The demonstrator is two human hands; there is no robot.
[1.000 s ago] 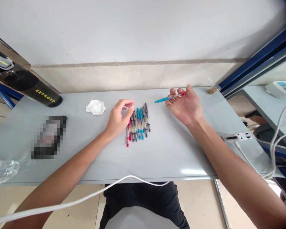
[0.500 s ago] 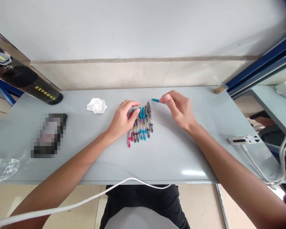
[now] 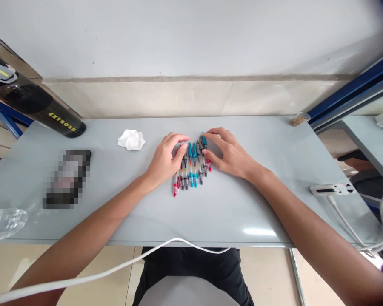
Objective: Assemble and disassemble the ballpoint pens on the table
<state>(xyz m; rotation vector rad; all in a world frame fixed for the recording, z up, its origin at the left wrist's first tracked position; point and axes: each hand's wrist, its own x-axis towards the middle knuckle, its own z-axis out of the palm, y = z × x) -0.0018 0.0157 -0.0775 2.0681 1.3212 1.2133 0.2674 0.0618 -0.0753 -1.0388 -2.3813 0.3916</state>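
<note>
Several pens lie side by side in a slanted row on the grey table (image 3: 166, 216). Teal pens (image 3: 194, 163) are in the middle, with grey-capped pens beside them and a red-tipped pen (image 3: 175, 185) at the left end. Curved around the upper left end of the row is my left hand (image 3: 167, 159), thumb and fingers apart, covering part of the pens there. My right hand (image 3: 230, 153) rests at the right end, its thumb and index finger apart beside a pen with a teal cap (image 3: 204, 139) and a red lower end. Neither hand grips a pen.
A crumpled white tissue (image 3: 131, 140), a blurred-out phone (image 3: 67, 178) and a dark bottle (image 3: 55, 114) are on the left. At the right are a small cup (image 3: 299, 119) and a white device (image 3: 330, 189) with a cable. Another white cable (image 3: 115, 267) crosses the front.
My right hand has moved left and down to the row and let go of the teal-capped pen, which now lies at the right end. My left hand has barely moved.
</note>
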